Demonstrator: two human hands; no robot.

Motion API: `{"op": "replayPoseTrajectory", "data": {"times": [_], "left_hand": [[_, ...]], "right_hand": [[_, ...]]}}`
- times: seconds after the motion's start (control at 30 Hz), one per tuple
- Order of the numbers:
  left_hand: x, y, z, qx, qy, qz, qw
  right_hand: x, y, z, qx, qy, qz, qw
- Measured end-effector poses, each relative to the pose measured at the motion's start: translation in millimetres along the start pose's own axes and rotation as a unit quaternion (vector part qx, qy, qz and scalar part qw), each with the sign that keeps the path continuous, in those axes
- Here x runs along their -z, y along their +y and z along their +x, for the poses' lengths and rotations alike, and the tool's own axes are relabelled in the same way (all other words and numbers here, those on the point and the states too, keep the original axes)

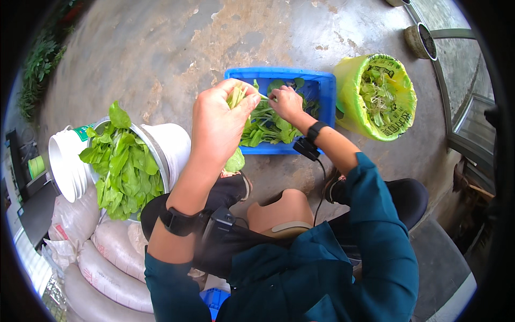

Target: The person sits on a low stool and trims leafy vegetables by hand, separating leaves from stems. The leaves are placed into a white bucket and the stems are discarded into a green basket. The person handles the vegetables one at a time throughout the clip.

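Observation:
My left hand (221, 116) is closed round a bunch of leafy greens, its pale stems (237, 95) showing between thumb and fingers and a leaf (235, 162) hanging below. To its right, my right hand (286, 102) pinches a thin pale stem that runs toward the bunch. Both hands are over a blue plastic crate (329, 102), where more leafy greens (267, 124) lie. On the left, a white bucket (171, 147) holds a large heap of leafy greens (124, 165). A yellow-green plastic bag lining a bin (350, 96) stands right of the crate, with leaf and root scraps (378, 94) inside.
White stacked buckets (66, 165) lie tilted at the left. Full sacks (112, 277) are piled at the lower left. A round pot (416, 40) stands at the upper right near a metal frame (442, 88). My knees and shoes flank the near side of the crate.

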State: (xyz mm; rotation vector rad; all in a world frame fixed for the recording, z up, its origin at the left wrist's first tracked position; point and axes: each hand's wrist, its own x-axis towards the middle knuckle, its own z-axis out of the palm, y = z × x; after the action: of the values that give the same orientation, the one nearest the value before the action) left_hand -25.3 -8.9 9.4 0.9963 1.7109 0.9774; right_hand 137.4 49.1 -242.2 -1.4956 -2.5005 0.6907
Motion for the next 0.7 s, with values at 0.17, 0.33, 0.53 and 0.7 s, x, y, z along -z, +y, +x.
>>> {"op": "replayPoseTrajectory", "data": {"times": [0.17, 0.33, 0.53, 0.7], "left_hand": [[-13, -2, -11, -0.153, -0.010, 0.276, 0.949], [-36, -4, -26, -0.241, -0.114, 0.349, 0.899], [-53, 5, -29, -0.248, -0.173, 0.347, 0.888], [-62, 10, -30, -0.241, -0.215, 0.328, 0.888]], "right_hand": [[101, -14, -13, -0.019, -0.174, 0.160, 0.971], [188, -31, -42, -0.014, -0.275, 0.291, 0.916], [236, -35, -85, -0.066, -0.273, 0.418, 0.864], [242, -29, -104, -0.027, -0.217, 0.329, 0.919]]}}
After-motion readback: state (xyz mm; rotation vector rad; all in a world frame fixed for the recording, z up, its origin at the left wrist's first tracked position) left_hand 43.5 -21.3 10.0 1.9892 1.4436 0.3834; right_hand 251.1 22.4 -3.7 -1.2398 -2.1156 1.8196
